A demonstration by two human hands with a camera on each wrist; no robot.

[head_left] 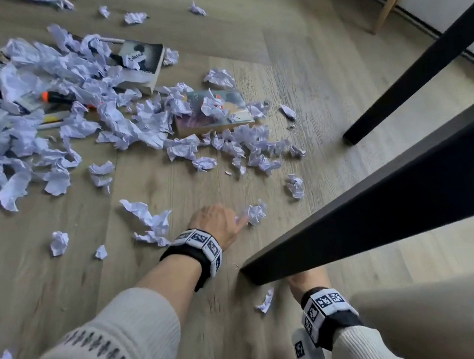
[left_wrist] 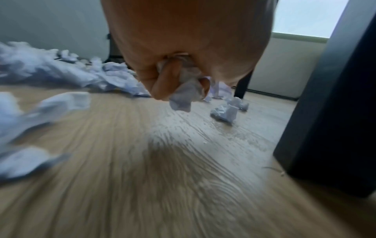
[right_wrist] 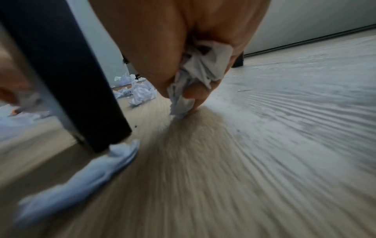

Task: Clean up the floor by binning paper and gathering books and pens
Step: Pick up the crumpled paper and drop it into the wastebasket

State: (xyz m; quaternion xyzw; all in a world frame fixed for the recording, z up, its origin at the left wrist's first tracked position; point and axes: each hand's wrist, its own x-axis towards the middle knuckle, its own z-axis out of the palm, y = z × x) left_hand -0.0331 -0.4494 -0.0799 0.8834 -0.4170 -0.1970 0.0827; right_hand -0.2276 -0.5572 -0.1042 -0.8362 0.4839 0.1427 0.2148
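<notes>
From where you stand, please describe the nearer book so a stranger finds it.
Start at the big heap of crumpled paper. At its right edge, the colourful book lies flat, paper balls on its cover. The other book, farther away, has a dark cover.

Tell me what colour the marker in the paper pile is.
Black with an orange cap, the marker shows best in the head view.

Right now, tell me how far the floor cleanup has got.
Early going; nothing visibly looks finished, and no bin is in view. In hand: the left hand holds crumpled paper in its grip, and the right hand holds another crumpled wad low over the floor. Left: the big heap of paper balls, two books half buried in it, and markers beside them.
</notes>
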